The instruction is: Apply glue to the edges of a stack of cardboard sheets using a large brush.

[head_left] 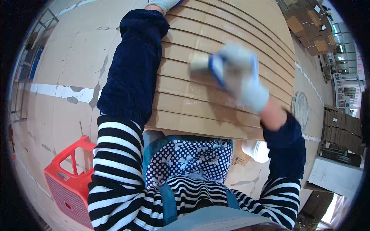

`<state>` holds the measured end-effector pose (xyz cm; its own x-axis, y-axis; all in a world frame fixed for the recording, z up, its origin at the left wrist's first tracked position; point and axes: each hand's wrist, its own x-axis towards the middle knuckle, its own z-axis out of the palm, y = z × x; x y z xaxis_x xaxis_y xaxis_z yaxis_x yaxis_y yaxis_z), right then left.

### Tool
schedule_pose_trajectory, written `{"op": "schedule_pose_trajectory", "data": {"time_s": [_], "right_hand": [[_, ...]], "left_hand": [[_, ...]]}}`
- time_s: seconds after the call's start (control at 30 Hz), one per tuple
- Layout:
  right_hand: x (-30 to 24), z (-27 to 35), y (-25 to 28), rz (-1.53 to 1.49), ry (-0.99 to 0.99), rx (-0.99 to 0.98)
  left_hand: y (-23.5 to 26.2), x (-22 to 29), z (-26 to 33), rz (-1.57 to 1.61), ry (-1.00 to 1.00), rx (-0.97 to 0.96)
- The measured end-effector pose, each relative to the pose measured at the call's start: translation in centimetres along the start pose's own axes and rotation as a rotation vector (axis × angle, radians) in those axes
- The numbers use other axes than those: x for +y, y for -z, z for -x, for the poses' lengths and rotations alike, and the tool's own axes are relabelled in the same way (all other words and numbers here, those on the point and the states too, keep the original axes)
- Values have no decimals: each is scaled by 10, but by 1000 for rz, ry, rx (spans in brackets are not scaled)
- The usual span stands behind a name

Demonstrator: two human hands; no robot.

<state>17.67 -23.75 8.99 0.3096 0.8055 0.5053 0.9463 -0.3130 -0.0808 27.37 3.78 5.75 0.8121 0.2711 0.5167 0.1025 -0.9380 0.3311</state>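
Observation:
Flat cardboard sheets (185, 86) lie in front of me in an overlapping, stepped stack, with their edges running across as parallel strips. Over the middle of them is my right hand (243, 73), in a white and blue glove and smeared by motion. It is closed on what looks like a wide brush (199, 63) with a pale end; the blur hides its details. My left hand (163, 4), also gloved, reaches to the far left edge of the sheets. Its fingers are cut off by the top of the picture.
A red plastic stool (71, 181) stands on the floor at my left. A white bucket (256, 151) sits below the sheets near my right forearm, and a round tub (300, 109) stands beyond their right edge. Cardboard stacks (310, 29) stand farther right.

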Motion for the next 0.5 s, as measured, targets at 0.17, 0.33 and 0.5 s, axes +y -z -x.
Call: {"op": "schedule_pose_trajectory", "data": {"time_s": [0.17, 0.33, 0.5], "right_hand": [[-13, 15, 15, -366, -40, -92], [124, -90, 14, 284, -344, 194], [79, -37, -24, 205, -127, 322]], "left_hand": [[0, 2, 6, -50, 14, 43], [19, 3, 6, 527, -177, -106], [-25, 6, -11, 132, 26, -9]]}}
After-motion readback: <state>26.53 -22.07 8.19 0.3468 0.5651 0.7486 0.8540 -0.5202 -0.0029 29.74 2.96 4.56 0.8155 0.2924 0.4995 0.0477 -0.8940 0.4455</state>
